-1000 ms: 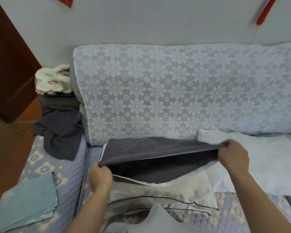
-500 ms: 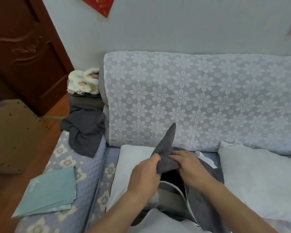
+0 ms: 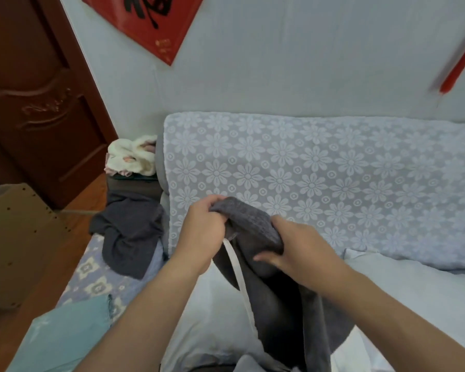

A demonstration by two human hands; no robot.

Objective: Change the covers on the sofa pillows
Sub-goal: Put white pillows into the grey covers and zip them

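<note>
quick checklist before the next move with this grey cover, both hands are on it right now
1. Left hand grips the top corner of the grey cover: ok.
2. Right hand holds the bunched fabric beside it: ok.
3. Cover lifted off the sofa seat, hanging down between the arms: ok.
4. White trim strip along the cover's edge hangs free, not snagged: ok.
5. Bare pillow on the right lies clear of the cover: ok.
6. Whether the cover's opening faces the person: cannot tell, the fabric is bunched.
</note>
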